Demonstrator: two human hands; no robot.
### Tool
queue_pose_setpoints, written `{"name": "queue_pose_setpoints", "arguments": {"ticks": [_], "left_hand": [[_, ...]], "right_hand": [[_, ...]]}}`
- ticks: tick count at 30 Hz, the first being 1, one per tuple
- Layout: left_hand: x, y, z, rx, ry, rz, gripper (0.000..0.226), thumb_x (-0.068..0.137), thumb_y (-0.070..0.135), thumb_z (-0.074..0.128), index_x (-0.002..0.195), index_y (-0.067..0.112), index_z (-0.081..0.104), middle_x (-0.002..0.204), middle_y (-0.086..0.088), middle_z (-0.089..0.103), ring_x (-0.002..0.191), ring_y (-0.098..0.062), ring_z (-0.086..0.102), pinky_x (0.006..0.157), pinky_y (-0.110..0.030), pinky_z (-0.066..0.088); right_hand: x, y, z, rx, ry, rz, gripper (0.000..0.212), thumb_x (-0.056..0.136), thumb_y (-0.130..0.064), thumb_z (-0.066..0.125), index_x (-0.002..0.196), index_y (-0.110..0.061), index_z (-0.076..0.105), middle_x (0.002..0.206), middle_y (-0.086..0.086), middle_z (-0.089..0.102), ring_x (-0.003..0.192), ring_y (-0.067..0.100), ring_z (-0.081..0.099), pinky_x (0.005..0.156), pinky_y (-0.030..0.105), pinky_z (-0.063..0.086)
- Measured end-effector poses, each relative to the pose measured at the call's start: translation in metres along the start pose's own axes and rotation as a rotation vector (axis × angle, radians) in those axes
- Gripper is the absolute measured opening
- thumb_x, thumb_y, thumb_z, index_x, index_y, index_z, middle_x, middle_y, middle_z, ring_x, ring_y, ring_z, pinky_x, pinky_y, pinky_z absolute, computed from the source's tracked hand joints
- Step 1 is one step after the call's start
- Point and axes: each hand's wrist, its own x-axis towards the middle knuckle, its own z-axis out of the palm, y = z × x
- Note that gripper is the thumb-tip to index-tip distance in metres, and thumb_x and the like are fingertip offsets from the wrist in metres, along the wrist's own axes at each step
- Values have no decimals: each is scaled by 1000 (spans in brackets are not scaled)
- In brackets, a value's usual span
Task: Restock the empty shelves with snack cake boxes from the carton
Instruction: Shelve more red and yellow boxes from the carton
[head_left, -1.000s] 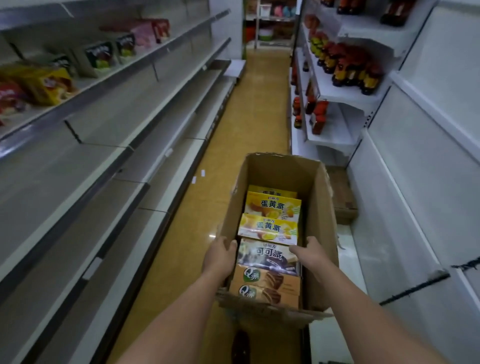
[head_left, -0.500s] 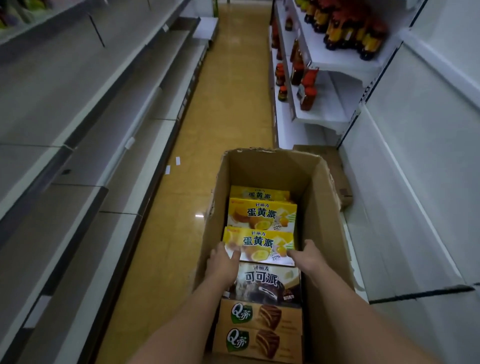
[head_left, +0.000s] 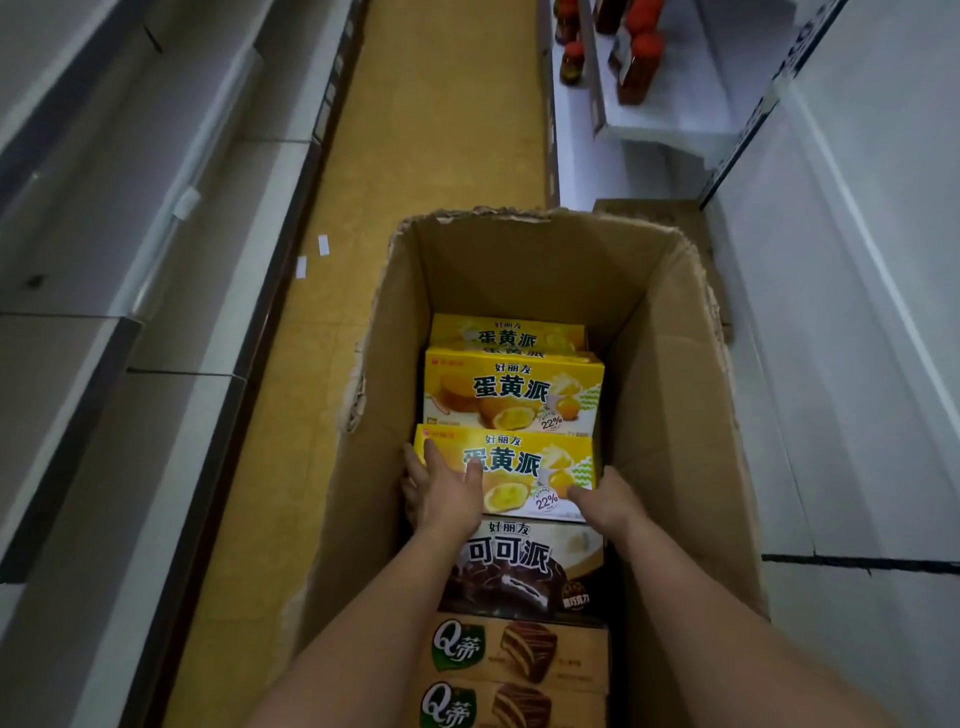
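An open brown carton (head_left: 675, 415) stands on the aisle floor in front of me. Inside lies a row of snack cake boxes: three yellow ones, a dark cocoa box (head_left: 524, 566) and two tan Q boxes (head_left: 519, 654) nearest me. Both hands are down in the carton at the nearest yellow box (head_left: 519, 467). My left hand (head_left: 447, 493) grips its left end, thumb and a finger on its face and the other fingers down the side. My right hand (head_left: 608, 501) holds its right end, fingertips tucked beside it. Behind it sit the second yellow box (head_left: 514, 389) and the third (head_left: 509, 332).
Bare grey shelves (head_left: 156, 260) run along the left, white shelves (head_left: 831, 364) along the right. Red-capped bottles (head_left: 636, 57) stand on a far right shelf. The yellow floor (head_left: 441, 130) stretches ahead, and a flat cardboard piece (head_left: 654, 208) lies behind the carton.
My view has tilted down onto the carton. Both hands moved forward from the carton's near rim, past the cocoa box, and closed on the ends of the nearest yellow box.
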Motion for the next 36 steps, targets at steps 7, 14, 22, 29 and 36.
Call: {"name": "queue_pose_setpoints", "arguments": {"ticks": [7,14,22,29,36], "left_hand": [[16,3,24,157,99,-92,74,96,50,38,152,16,3,160,-2,-7,139,-34,13,107,-50,26],[31,13,21,155,166,-229,81,93,52,45,151,8,9,152,-12,18,137,-32,20,105,-47,28],[17,21,12,-105,121,-219,70,92,47,51,142,8,23,146,-18,26,134,-37,25,107,-48,29],[-22,48,-36,-274,242,-142,63,89,49,55,132,11,29,140,-16,38,130,-38,34,103,-50,34],[-87,73,-87,-372,337,1,59,88,52,55,130,14,39,135,-13,46,124,-35,44,97,-43,40]], "right_hand": [[34,2,3,86,19,38,49,89,-27,61,127,1,48,127,19,56,114,36,56,94,42,47],[54,0,21,297,71,112,59,92,-38,57,132,2,41,131,20,53,117,37,53,96,42,45],[38,-7,-3,377,156,153,80,79,-60,62,130,-2,44,129,18,56,113,36,57,95,47,47],[-24,-34,-37,473,164,15,97,63,-74,67,125,-2,44,129,19,54,115,37,55,97,47,45],[-95,-65,-88,660,160,-221,62,67,-73,64,97,-19,64,95,6,70,90,28,67,88,42,52]]}}
